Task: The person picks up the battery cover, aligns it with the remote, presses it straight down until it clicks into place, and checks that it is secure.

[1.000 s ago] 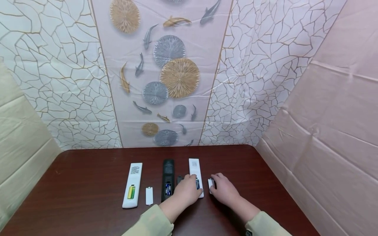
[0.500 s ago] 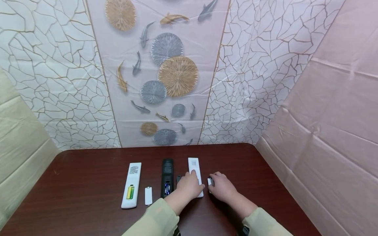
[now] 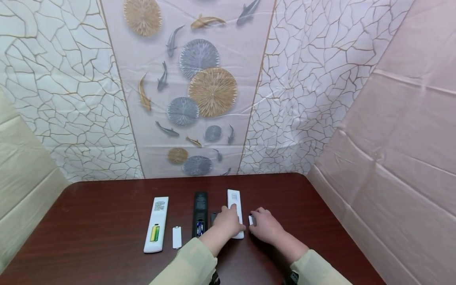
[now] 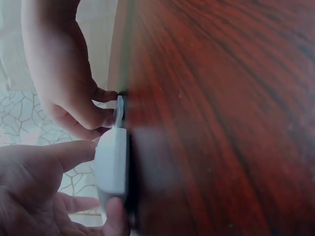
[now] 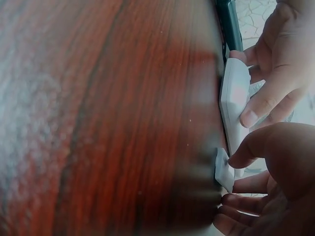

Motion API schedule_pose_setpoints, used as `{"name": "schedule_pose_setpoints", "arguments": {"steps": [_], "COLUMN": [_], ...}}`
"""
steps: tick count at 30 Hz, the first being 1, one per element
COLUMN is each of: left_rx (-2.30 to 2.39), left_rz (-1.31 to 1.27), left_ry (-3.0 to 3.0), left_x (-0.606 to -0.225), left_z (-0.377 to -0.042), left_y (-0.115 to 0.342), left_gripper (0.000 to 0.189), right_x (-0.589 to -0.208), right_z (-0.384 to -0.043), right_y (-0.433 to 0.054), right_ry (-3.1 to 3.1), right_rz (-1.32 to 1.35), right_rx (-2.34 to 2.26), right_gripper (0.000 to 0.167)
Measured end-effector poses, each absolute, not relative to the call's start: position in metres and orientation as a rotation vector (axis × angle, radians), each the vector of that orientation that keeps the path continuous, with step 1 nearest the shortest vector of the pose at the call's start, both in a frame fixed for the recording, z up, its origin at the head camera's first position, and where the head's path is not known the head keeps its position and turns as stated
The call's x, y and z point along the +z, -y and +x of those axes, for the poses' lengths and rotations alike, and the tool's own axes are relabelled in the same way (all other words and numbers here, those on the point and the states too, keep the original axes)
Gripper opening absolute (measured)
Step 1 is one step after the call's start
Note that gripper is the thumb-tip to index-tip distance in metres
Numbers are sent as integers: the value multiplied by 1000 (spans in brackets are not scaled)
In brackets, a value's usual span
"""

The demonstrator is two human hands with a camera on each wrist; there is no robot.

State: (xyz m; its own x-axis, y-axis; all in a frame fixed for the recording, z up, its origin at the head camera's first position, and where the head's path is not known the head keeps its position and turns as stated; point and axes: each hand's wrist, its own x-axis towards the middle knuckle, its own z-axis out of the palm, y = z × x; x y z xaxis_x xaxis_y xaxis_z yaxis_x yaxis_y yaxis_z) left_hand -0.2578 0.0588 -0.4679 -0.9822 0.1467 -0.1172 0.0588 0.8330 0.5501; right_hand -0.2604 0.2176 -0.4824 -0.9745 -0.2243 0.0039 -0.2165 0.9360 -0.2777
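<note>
My left hand (image 3: 227,223) grips a white remote control (image 3: 234,196) lying back up on the table, thumb at one long edge and fingers across to the other. In the left wrist view, the rounded near end of this remote control (image 4: 110,162) sits between thumb and fingers. The hand hides the battery bay. Just to the right, my right hand (image 3: 265,225) pinches a small white battery cover (image 3: 251,220) close over the table. The right wrist view has the thumb on one face of that battery cover (image 5: 224,170), fingers at its far edge.
Left of the hands lie a black remote control (image 3: 200,204) with blue batteries showing and a dark cover (image 3: 213,217), partly hidden. Farther left are a loose white battery cover (image 3: 176,237) and another white remote control (image 3: 158,213) with yellow-green batteries. Patterned cloth (image 3: 285,99) hangs behind the table.
My left hand has shifted over the white remote control, so the batteries seen between its fingers a second ago are hidden. The right hand keeps hold of the cover. The head view has turned slightly.
</note>
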Motion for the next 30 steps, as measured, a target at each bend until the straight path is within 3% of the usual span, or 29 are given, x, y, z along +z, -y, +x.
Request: {"name": "schedule_pose_setpoints", "arguments": {"steps": [10, 19, 27, 30], "left_rx": [1015, 1052, 1263, 1287], "left_rz": [166, 181, -56, -82], "left_ry": [-2764, -2763, -2599, -2563], "left_x": [-475, -473, -480, -483], "left_z": [-263, -273, -283, -288], "left_y": [-58, -50, -49, -48], "left_gripper": [79, 44, 73, 74], "right_x": [-483, -481, -478, -477], "right_z": [-260, -261, -261, -261], "right_y": [-219, -219, -222, -224], "right_ry": [-3038, -3016, -2992, -2986], "right_rz": [-365, -355, -404, -447], "right_rx": [-425, -411, -433, -440], "right_gripper": [49, 50, 47, 46]}}
